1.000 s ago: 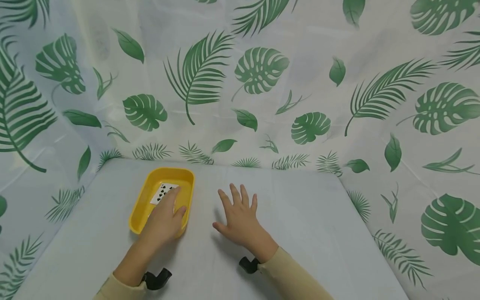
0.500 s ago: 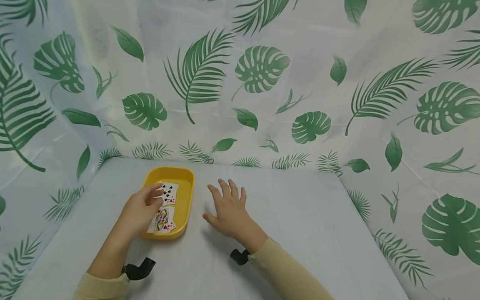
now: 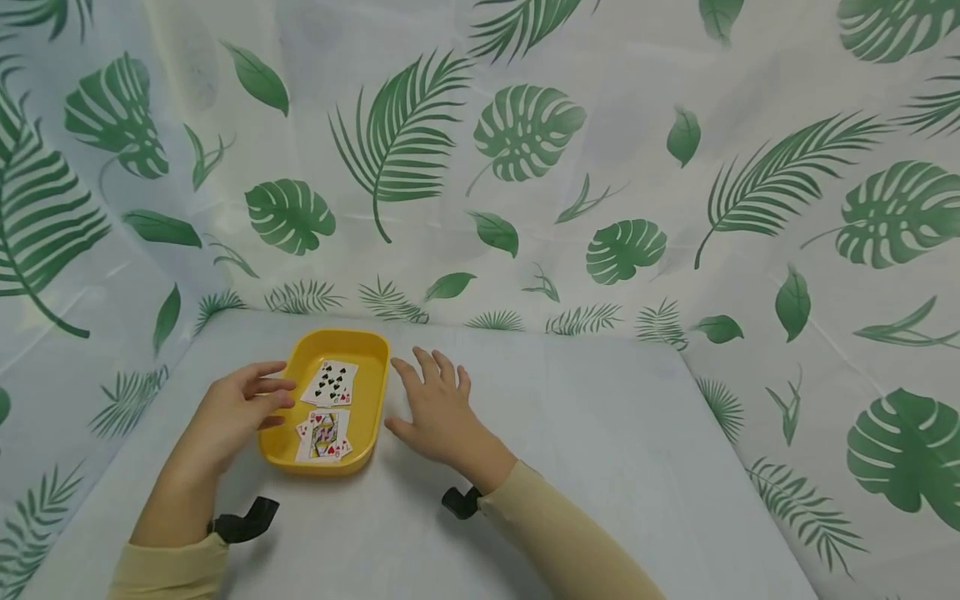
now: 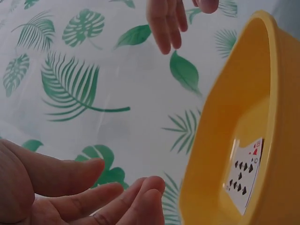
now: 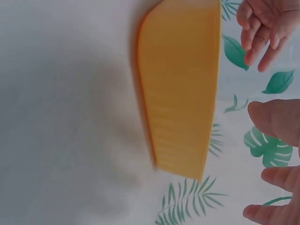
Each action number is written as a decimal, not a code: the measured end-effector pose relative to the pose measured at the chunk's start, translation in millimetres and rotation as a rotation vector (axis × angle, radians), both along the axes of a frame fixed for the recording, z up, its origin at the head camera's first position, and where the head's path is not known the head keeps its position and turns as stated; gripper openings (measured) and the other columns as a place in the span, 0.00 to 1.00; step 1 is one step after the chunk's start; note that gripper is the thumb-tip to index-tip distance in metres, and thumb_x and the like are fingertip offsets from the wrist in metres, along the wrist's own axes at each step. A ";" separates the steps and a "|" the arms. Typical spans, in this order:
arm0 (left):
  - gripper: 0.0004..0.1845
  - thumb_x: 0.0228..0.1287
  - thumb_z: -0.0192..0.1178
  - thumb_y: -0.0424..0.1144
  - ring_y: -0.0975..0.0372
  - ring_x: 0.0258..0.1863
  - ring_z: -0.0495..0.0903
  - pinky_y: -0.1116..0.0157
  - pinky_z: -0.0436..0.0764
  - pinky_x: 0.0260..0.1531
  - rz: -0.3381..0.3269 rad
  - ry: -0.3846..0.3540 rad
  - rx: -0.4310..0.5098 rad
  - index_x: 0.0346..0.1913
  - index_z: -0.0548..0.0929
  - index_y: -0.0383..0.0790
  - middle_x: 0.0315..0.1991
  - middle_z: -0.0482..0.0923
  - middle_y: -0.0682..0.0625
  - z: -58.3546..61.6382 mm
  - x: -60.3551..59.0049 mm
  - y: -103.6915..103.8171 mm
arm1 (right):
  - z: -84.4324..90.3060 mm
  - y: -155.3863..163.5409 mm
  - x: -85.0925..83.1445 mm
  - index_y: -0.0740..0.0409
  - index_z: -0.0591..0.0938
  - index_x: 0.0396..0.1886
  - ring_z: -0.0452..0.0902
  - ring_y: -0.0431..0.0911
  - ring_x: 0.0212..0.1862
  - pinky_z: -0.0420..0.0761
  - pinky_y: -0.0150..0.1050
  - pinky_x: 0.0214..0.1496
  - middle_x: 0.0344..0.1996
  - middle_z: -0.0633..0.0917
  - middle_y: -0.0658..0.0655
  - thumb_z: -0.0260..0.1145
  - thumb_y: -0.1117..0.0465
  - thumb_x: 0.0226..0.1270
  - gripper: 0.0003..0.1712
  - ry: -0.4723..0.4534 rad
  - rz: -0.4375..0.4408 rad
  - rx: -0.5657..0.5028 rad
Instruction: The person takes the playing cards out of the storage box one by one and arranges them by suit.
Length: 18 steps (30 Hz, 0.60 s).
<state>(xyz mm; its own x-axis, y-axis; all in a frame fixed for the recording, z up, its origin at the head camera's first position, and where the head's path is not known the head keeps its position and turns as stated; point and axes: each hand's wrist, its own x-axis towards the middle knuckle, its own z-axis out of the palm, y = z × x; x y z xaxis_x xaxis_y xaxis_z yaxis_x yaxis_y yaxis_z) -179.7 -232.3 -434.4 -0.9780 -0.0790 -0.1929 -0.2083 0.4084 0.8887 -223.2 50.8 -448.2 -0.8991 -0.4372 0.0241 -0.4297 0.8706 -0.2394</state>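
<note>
A: Where does the tray (image 3: pixel 372 379) sit from our hands?

B: Right between them. Our left hand (image 3: pixel 234 410) hovers just beside its left wall, fingers relaxed and loosely bent, holding nothing. Our right hand (image 3: pixel 432 408) lies spread on the tabletop (image 3: pixel 600 442) just beside its right wall, also holding nothing.

A: Touching the tray?

B: We cannot tell from the head view. The left wrist view shows a sliver of backdrop between our left fingers (image 4: pixel 112 199) and the yellow wall, so that side looks apart. The right wrist view is blurred; the tray's side stands near our right fingers (image 5: pixel 276 183) with a gap.

A: Which way does it run?

B: Its long axis points away from us, toward the leaf curtain (image 3: pixel 525 142). So both long walls face our palms, 1 each. Neither hand is clearly nearer.

A: And inside?

B: 2 groups of cards: a black-pip card (image 3: pixel 330 382) at the far end, a small stack with a face card (image 3: pixel 324 436) on top at the near end. They lie flat on the floor.

A: Room to move?

B: Plenty to the right. The tabletop's left edge and far edge are nearer.
</note>
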 end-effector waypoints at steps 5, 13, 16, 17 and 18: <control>0.33 0.84 0.55 0.37 0.45 0.61 0.84 0.60 0.91 0.51 0.012 0.003 0.001 0.84 0.60 0.36 0.72 0.75 0.30 -0.6 2.4 -14.2 | -0.4 -12.1 -4.3 0.37 0.58 0.87 0.46 0.61 0.87 0.52 0.74 0.83 0.88 0.53 0.56 0.73 0.36 0.70 0.53 -0.005 0.020 -0.008; 0.33 0.84 0.55 0.37 0.58 0.55 0.86 0.64 0.91 0.49 0.034 -0.026 -0.002 0.84 0.60 0.34 0.74 0.73 0.28 -4.0 2.1 -35.2 | -1.7 -33.9 -14.8 0.37 0.59 0.86 0.47 0.61 0.86 0.53 0.73 0.82 0.87 0.54 0.57 0.74 0.37 0.69 0.52 -0.006 0.055 -0.028; 0.32 0.84 0.56 0.36 0.55 0.56 0.85 0.64 0.91 0.49 0.042 -0.048 -0.015 0.83 0.61 0.33 0.74 0.73 0.28 -6.2 0.3 -39.3 | -3.9 -41.2 -20.0 0.37 0.61 0.86 0.47 0.61 0.86 0.53 0.73 0.83 0.87 0.54 0.56 0.75 0.38 0.68 0.52 -0.008 0.046 -0.037; 0.32 0.84 0.56 0.36 0.53 0.57 0.84 0.63 0.91 0.50 0.044 -0.059 -0.018 0.83 0.61 0.33 0.74 0.73 0.28 -7.1 -0.2 -40.5 | -4.8 -43.7 -21.6 0.36 0.61 0.86 0.46 0.61 0.87 0.52 0.72 0.83 0.87 0.53 0.56 0.75 0.38 0.68 0.52 -0.009 0.043 -0.035; 0.32 0.83 0.56 0.36 0.51 0.59 0.84 0.62 0.91 0.50 0.045 -0.072 -0.020 0.83 0.61 0.33 0.74 0.73 0.28 -8.3 -0.9 -41.9 | -5.9 -46.4 -23.2 0.36 0.61 0.86 0.46 0.61 0.87 0.52 0.72 0.83 0.87 0.54 0.56 0.75 0.38 0.68 0.51 -0.009 0.043 -0.032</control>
